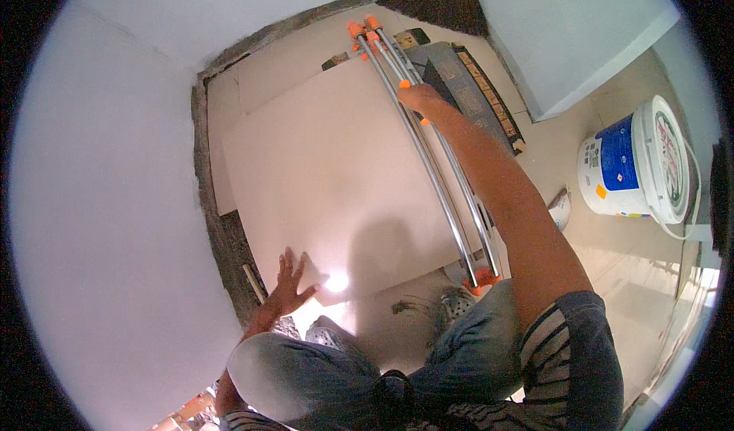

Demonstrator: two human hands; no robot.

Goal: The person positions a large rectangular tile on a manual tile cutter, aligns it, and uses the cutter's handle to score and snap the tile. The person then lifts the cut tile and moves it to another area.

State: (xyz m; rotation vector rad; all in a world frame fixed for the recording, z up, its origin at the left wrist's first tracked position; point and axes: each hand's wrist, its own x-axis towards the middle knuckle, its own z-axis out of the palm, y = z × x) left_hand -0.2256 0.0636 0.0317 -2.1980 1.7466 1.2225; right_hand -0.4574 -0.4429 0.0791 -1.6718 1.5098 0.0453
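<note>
A large beige floor tile (329,156) lies flat in front of my knees. Along its right side runs a manual tile cutter (440,179) with long chrome rails and orange end pieces. My right hand (422,100) reaches far forward and is closed on the cutter near an orange part between the rails; what exactly the fingers wrap is partly hidden. Fingers spread, my left hand (287,287) rests at the tile's near left edge, beside a bright spot of light. My head's shadow falls on the tile.
Flattened dark cardboard (475,98) lies right of the cutter. A broom (440,7) with dark bristles and a green head stands at the back wall. To the right, a white lidded bucket (612,167) lies tilted. Rough, untiled edging (205,163) follows the left wall.
</note>
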